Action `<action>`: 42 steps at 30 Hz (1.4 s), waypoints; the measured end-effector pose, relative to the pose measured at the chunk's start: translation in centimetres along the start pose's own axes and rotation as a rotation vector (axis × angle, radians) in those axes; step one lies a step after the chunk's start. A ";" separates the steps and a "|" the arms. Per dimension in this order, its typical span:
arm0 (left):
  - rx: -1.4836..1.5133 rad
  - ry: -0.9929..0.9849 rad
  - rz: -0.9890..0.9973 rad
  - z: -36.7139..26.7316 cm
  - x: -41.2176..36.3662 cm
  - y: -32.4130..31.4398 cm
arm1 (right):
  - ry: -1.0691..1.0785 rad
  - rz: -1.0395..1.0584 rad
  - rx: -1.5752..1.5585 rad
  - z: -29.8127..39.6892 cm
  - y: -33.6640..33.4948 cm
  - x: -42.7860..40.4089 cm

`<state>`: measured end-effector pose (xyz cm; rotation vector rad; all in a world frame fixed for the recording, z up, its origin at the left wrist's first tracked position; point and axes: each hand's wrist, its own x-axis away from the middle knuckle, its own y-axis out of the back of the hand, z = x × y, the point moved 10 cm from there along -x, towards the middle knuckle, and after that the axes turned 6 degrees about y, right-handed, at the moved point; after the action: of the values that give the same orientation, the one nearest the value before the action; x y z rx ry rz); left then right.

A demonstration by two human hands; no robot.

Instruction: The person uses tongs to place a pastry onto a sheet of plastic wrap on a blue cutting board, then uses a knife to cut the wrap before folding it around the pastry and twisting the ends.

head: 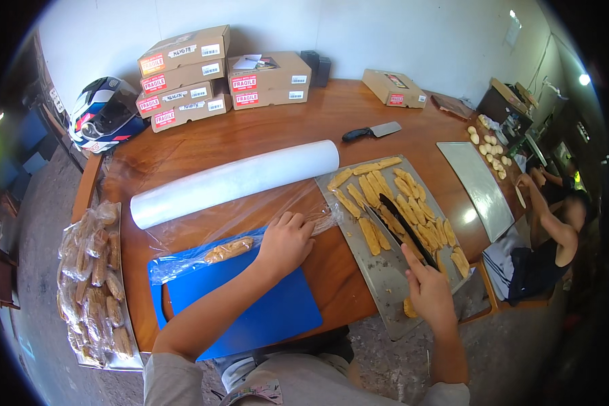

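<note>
My left hand (286, 241) is over the blue cutting board (254, 304), its curled fingers gripping clear plastic film (327, 219). Just left of it, a golden-brown baked piece (229, 249) lies on the board under the film. Behind the board rests a large roll of plastic film (236, 182), slanting across the table. My right hand (429, 286) holds black tongs (406, 226), their arms apart, over a metal tray (380, 284). Many flat golden-yellow strips of food (421, 213) cover that tray. Whether the tongs pinch a strip is unclear.
At left, a tray (111, 361) bears film-wrapped pieces (94, 279). A cleaver (373, 132), cardboard boxes (182, 76) and a helmet (106, 114) stand or lie farther back. Dough balls (492, 152) and a bare metal sheet (477, 188) are near a seated person (548, 243).
</note>
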<state>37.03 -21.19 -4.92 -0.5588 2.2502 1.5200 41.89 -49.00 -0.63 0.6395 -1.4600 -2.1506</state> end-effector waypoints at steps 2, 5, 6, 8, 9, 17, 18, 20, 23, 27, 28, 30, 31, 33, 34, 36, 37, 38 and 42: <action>-0.116 0.073 0.105 1.2 -0.1 -2.1 | 0.011 0.000 -0.084 0.3 -0.7 0.5; -0.182 0.002 0.120 0.9 0.8 -3.5 | 0.112 -0.032 -0.284 2.2 -2.7 1.2; -0.107 -0.035 0.087 -0.9 1.0 -2.2 | 0.082 -0.099 -0.360 1.9 -2.9 1.8; -0.054 -0.041 0.058 -3.3 2.8 1.5 | 0.067 -0.137 -0.456 1.4 -4.0 2.9; 0.012 -0.018 0.048 -3.6 3.9 3.4 | -0.037 -0.068 -0.562 0.5 -5.6 3.2; -0.230 0.433 -0.145 8.2 15.5 16.9 | -0.001 0.039 -0.519 4.0 -5.3 -0.3; -0.236 0.446 -0.147 8.8 16.5 17.6 | 0.126 -0.014 -0.472 5.1 -4.5 -1.0; -0.338 0.536 -0.177 10.4 18.2 18.9 | 0.194 0.011 -0.409 6.9 -4.0 -1.7; -0.408 0.532 -0.189 12.0 19.2 18.7 | 0.290 0.033 -0.418 8.8 -4.7 -1.8; -0.383 0.545 -0.175 13.7 20.2 18.0 | 0.150 0.062 -0.368 7.3 -4.6 -2.0; -0.368 0.553 -0.183 13.7 20.5 18.2 | 0.128 -0.076 -0.295 5.6 -3.8 -1.7; -0.347 0.560 -0.190 13.7 20.8 18.4 | 0.055 -0.208 -0.132 2.0 -2.7 -0.9; -0.348 0.549 -0.209 13.3 20.9 18.6 | 0.054 -0.206 -0.129 0.9 -3.1 -0.8; -0.348 0.538 -0.224 13.0 21.0 18.8 | -0.029 -0.334 0.112 -1.4 -2.8 -0.4; -0.345 0.531 -0.217 13.0 21.0 18.8 | -0.029 -0.331 0.114 -1.9 -3.0 -0.9; -0.342 0.524 -0.209 13.0 21.1 18.8 | -0.155 -0.265 0.158 -3.9 -4.1 -1.7; -0.340 0.526 -0.206 13.0 21.1 18.7 | -0.152 -0.263 0.159 -4.5 -4.6 -2.1; -0.338 0.529 -0.203 12.9 21.2 18.7 | -0.129 -0.262 0.171 -4.9 -5.2 -2.4; -0.279 0.527 -0.229 12.6 21.5 19.2 | -0.076 -0.257 0.146 -4.4 -6.5 -2.8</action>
<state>9.82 -5.45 -5.15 -1.3894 2.2252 1.7238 46.05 -48.35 -7.85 0.8461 -1.6663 -2.2956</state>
